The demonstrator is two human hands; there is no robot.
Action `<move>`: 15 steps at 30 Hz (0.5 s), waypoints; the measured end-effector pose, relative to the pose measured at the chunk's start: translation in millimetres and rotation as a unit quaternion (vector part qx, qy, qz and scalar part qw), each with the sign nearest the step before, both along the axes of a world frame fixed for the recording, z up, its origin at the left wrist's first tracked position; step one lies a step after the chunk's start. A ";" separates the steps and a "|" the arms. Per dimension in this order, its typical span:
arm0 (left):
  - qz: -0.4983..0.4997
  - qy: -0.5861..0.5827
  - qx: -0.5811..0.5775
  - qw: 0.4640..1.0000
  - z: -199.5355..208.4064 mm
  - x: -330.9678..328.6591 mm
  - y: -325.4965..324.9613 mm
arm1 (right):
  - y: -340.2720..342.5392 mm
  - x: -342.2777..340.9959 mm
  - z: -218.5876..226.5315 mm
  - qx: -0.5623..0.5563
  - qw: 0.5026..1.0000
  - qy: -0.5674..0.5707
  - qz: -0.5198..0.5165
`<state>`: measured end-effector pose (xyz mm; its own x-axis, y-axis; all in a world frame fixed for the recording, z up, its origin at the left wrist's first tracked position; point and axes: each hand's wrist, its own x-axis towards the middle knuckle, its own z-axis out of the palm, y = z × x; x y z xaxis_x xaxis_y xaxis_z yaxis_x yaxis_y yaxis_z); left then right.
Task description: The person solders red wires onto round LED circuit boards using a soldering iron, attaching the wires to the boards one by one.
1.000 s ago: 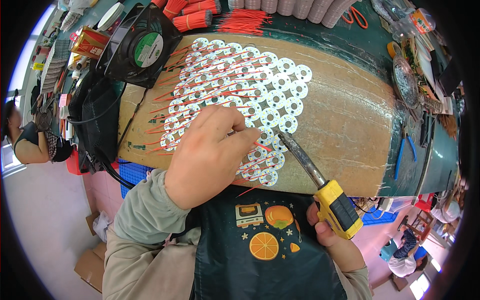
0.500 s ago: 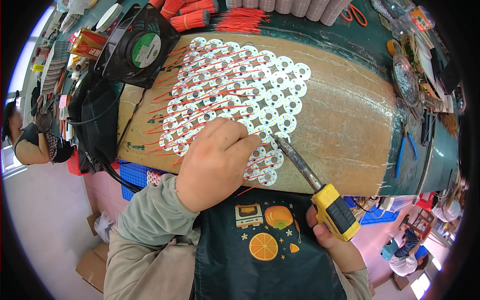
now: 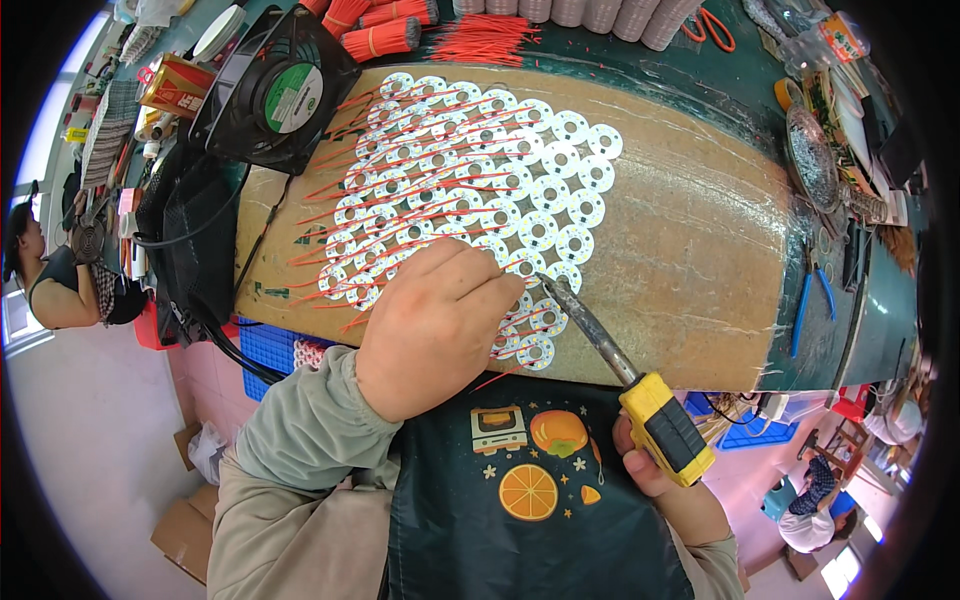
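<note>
My left hand lies over the lower part of a sheet of white round LED boards, its fingers pinched together. A thin red wire shows at the fingertips; most of it is hidden by the hand. In my right hand is a soldering iron with a yellow and black handle. Its dark metal shaft slants up to the left, and the tip meets or nearly meets a board beside my left fingertips. Rows of red wires run leftward from many of the boards.
A brown work board carries the LED sheet. A black fan stands at its upper left. Red wire bundles and grey stacked rolls line the far side. Blue-handled pliers lie right; another person sits far left.
The iron's handle has shifted slightly left and down, and its tip a little toward my left fingertips. My left hand has barely moved.
</note>
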<state>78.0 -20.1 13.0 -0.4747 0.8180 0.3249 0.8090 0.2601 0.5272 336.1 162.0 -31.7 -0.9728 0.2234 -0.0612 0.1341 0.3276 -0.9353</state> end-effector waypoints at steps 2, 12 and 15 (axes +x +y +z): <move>0.000 0.001 -0.001 1.000 0.0 -0.2 -0.3 | 1.3 0.7 1.3 -0.006 1.000 -0.010 0.002; 0.000 -0.006 -0.013 1.000 1.7 -0.5 -0.8 | 7.6 10.9 -0.9 0.019 0.997 -0.063 0.050; -0.001 -0.007 -0.013 1.000 1.1 -0.5 -0.2 | 2.9 4.3 -2.3 -0.031 0.999 -0.005 0.024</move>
<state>77.5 -20.3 14.1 -0.4780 0.8266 0.2970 0.8021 0.2730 0.5311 340.4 164.9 -34.0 -0.9816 0.1715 -0.0839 0.1296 0.2761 -0.9524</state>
